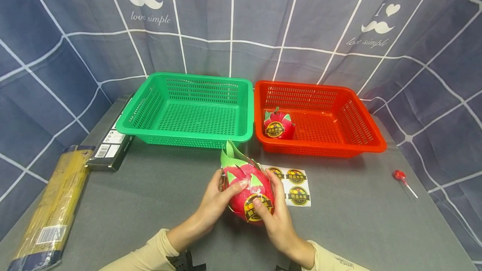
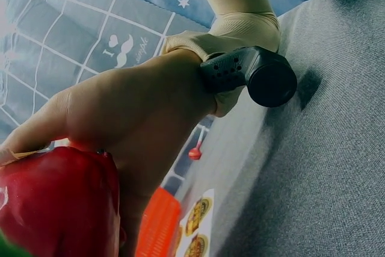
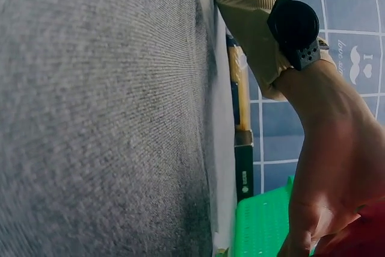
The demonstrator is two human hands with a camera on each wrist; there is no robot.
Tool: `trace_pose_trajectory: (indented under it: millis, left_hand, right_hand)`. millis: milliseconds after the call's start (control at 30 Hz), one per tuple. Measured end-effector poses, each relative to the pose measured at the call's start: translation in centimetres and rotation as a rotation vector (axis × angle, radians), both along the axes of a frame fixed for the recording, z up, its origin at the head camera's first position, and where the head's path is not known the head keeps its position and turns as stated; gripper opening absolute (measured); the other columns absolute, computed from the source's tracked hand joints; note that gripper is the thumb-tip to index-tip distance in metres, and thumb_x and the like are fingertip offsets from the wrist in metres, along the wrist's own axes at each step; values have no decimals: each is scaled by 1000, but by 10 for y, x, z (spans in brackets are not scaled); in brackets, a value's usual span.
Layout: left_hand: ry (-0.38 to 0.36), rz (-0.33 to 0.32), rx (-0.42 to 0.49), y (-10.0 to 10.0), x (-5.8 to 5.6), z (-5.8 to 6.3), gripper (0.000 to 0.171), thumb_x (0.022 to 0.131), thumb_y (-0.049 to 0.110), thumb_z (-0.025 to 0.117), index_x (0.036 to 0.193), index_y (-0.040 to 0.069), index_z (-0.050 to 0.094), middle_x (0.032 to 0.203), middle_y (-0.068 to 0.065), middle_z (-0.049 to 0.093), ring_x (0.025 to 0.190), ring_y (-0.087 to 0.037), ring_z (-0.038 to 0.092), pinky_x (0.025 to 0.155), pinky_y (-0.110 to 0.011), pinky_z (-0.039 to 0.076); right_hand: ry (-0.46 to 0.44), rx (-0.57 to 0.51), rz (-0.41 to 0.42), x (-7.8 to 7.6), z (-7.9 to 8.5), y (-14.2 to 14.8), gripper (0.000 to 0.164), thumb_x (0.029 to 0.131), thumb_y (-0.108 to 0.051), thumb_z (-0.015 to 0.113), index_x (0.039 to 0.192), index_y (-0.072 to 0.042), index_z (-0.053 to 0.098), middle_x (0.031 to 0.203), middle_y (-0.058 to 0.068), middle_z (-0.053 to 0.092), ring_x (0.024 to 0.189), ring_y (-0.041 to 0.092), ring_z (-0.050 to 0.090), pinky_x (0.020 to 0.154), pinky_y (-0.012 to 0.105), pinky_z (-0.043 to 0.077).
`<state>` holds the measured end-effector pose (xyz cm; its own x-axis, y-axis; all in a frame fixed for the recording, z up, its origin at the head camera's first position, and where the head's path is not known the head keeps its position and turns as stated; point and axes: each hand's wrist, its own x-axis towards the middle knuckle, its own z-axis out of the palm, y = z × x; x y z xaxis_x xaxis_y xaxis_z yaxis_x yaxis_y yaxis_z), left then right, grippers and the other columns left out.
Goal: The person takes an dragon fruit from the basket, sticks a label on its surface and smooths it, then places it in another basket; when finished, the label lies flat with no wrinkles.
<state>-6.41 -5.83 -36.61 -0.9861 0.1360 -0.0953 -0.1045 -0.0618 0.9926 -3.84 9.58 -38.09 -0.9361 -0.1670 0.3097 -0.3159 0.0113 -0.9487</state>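
Observation:
A red-pink dragon fruit [image 1: 239, 200] with green leaf tips is held between both hands at the front middle, its leafy end tilted away. My left hand [image 1: 211, 206] grips its left side, thumb across the upper skin. From the right, my right hand [image 1: 278, 218] holds it, thumb pressing on a round black-and-gold sticker [image 1: 251, 211]. In the left wrist view the dragon fruit [image 2: 60, 203] fills the lower left, against the right hand [image 2: 126, 112]. The right wrist view shows the left hand [image 3: 337, 167] on the fruit's edge [image 3: 361, 233]. Fingers behind the fruit are mostly hidden.
Behind stand a green basket [image 1: 184, 140] and a red basket [image 1: 320, 149] holding another stickered dragon fruit [image 1: 280, 122]. A sticker sheet [image 1: 306, 202] lies beside the right hand. Left are a dark box [image 1: 111, 154] and a yellow noodle pack [image 1: 56, 204]; far right, a red lollipop [image 1: 399, 175].

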Motion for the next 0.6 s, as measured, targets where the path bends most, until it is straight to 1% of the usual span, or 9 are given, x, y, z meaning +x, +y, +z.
trace_pose_trajectory:
  millis: [200, 300, 467, 533, 600]
  left_hand:
    - [-14, 3, 9, -1, 0, 2, 53, 77, 26, 61, 121, 7, 39, 110, -15, 56, 91, -17, 57, 76, -28, 50]
    - [-21, 7, 9, -1, 0, 2, 53, 77, 26, 61, 121, 8, 40, 108, -15, 57, 90, -16, 57, 76, -28, 50]
    - [-25, 14, 10, -1, -1, 2, 52, 77, 26, 62, 122, 7, 41, 108, -14, 58, 90, -16, 58, 76, -28, 50]
    - [-25, 14, 9, -1, -1, 2, 53, 77, 26, 62, 121, 7, 41, 107, -14, 58, 90, -16, 58, 76, -28, 50]
    - [-27, 14, 6, -1, -1, 2, 53, 77, 27, 62, 121, 7, 41, 107, -14, 58, 90, -16, 58, 76, -28, 50]
  right_hand:
    - [-21, 33, 15, 1, 3, 2, 53, 92, -4, 39, 141, -10, 19, 139, 7, 29, 119, 7, 35, 92, 20, 41]
    - [10, 48, 26, 1, 3, 3, 51, 93, -3, 34, 141, -10, 19, 141, 9, 27, 121, 7, 33, 93, 18, 39]
    - [94, 52, 38, 0, 2, 3, 49, 94, 1, 27, 141, -8, 18, 142, 14, 25, 126, 5, 28, 98, 11, 30]
    - [106, 37, 48, 0, 2, 3, 48, 94, 1, 24, 141, -6, 18, 142, 15, 24, 126, 5, 27, 98, 10, 29]
    - [99, 17, 58, -1, 3, 3, 47, 95, 0, 22, 141, -6, 18, 141, 15, 24, 125, 6, 28, 97, 12, 30]
